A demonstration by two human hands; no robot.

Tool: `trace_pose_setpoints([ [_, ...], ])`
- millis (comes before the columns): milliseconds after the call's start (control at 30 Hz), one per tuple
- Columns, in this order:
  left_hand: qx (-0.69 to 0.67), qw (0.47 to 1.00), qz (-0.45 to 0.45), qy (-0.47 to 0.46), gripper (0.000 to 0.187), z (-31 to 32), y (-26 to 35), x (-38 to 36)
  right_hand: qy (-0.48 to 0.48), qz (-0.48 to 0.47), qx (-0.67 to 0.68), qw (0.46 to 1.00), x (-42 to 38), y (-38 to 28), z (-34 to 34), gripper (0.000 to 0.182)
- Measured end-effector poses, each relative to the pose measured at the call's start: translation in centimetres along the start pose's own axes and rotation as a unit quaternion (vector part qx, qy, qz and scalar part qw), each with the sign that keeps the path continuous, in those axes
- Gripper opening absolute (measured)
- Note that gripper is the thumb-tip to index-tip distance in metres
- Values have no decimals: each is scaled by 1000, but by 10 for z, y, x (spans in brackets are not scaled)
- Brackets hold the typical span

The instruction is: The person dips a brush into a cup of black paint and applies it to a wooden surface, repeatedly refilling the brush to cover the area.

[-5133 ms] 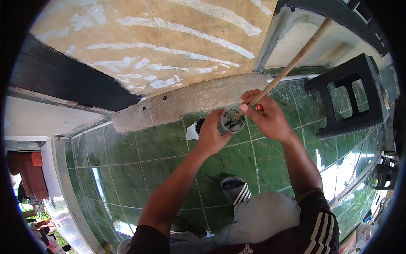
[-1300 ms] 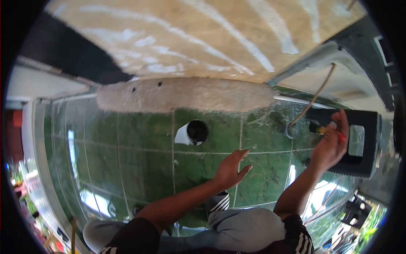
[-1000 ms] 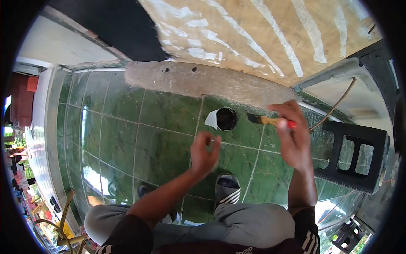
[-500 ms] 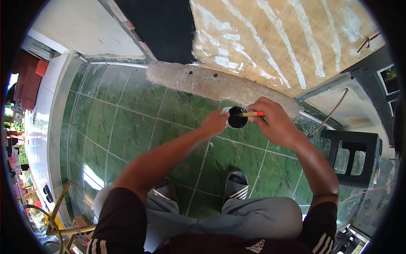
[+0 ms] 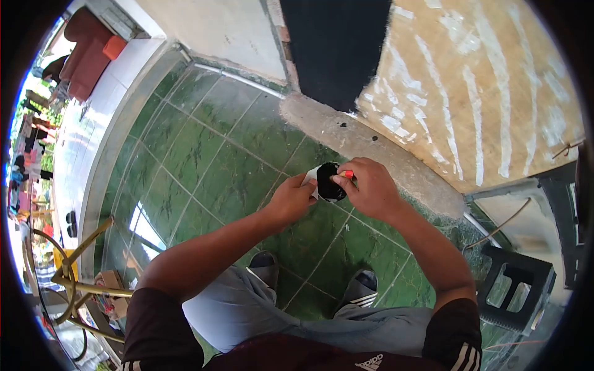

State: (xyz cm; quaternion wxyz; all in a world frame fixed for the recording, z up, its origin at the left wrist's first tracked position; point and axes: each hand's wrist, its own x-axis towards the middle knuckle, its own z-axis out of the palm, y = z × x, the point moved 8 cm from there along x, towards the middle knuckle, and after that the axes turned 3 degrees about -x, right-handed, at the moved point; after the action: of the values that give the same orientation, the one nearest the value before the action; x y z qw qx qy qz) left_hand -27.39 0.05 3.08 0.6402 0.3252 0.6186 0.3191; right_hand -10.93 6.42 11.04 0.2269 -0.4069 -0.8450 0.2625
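Note:
My left hand (image 5: 292,196) is closed around the side of a small white paint cup (image 5: 312,176) with black paint (image 5: 330,183) inside. In my right hand (image 5: 371,188) is a paintbrush (image 5: 347,174) with a red-tipped handle; its bristles are down in the cup and cannot be seen. Both hands are held out ahead of my body, above the green floor. Beyond them stands a wooden panel (image 5: 458,93), black on its left part (image 5: 334,49) and bare with white streaks on the rest.
Green tiles (image 5: 204,142) cover the floor, with a rough concrete strip (image 5: 396,161) along the panel's foot. At right stands a black plastic stool (image 5: 516,290). A gold-coloured metal frame (image 5: 80,272) is at lower left. A white pipe (image 5: 238,81) runs along the wall base.
My view has turned left, so the panel appears further right. The brush has gone deeper into the cup, with my right hand now closer to the rim. My left hand still holds the cup.

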Motion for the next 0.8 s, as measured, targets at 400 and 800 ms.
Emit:
trace_pose_setpoints([
  [400,11,1000,-15,-25,40,15,-32,24,-40,-31,-83,995,-4,8,23,14],
  [800,43,999,15,-25,41,7,-31,28,-19,-50,-74,996,1,7,31,11],
])
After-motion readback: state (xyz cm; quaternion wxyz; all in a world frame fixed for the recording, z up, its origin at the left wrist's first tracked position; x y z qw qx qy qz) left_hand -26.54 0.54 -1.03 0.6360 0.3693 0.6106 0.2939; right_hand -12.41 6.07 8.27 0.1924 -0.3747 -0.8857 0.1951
